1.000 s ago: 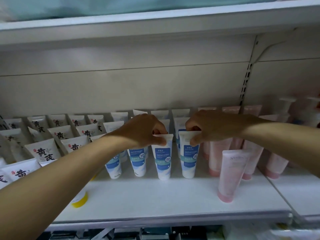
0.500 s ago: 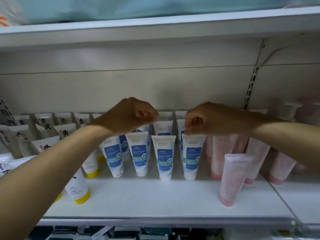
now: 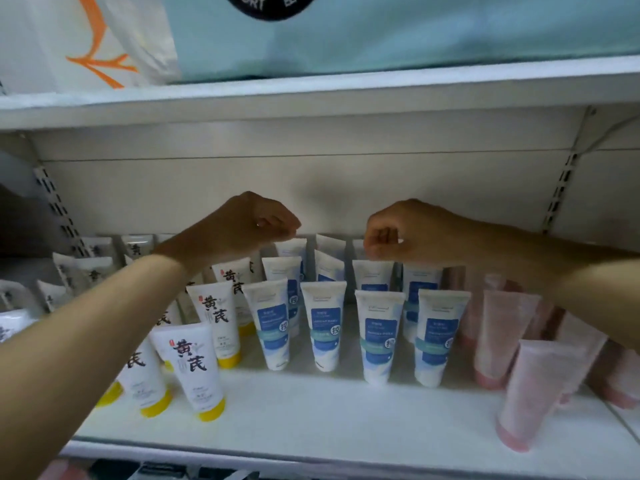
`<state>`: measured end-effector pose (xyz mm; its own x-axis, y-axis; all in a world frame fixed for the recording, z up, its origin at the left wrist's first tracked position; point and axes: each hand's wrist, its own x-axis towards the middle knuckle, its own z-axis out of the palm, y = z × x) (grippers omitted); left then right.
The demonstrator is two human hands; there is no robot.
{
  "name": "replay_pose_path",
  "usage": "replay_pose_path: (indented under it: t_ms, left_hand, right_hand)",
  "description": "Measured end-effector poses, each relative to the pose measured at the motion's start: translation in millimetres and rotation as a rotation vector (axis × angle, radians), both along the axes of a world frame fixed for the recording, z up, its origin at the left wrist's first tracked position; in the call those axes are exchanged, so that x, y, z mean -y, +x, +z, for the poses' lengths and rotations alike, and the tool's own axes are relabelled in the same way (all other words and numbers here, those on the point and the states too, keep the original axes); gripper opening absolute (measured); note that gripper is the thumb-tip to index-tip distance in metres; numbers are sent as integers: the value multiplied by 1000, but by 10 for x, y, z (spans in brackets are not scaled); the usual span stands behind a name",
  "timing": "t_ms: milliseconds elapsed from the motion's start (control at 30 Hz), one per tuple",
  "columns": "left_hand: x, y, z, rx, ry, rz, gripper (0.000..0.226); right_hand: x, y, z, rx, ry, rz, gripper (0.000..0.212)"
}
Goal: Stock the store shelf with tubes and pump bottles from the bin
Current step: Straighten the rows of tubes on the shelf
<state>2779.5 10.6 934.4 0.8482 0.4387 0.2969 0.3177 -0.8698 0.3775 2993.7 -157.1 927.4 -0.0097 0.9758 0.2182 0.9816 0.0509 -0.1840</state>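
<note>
Blue-and-white tubes stand cap-down in rows at the middle of the white shelf. My left hand hovers above the back-left tubes with its fingers curled and nothing in it. My right hand is also curled, just over the top of a second-row tube; nothing shows in its grip. White tubes with yellow caps fill the left side, partly hidden by my left forearm. Pink tubes stand on the right under my right forearm. No bin or pump bottles can be made out.
The upper shelf runs overhead, carrying a light blue bag and a white bag with orange marks. Slotted uprights flank the back panel. A bare strip of shelf lies in front of the tubes.
Both hands have let go of the front blue-and-white tubes and risen above the rows, fingers curled. The view has tilted up, showing the upper shelf and bags.
</note>
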Motion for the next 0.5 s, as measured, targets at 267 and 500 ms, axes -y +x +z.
replay_pose_path:
  t_ms: [267,500]
  left_hand:
    - [-587,254,-119,-182,219,10,24]
    - [-746,474,-320,-241,327,40,25]
  right_hand:
    - [-705,-134,15,173,-40,-140,21]
    - [-1180,-43,-157,273,-71,-280,19]
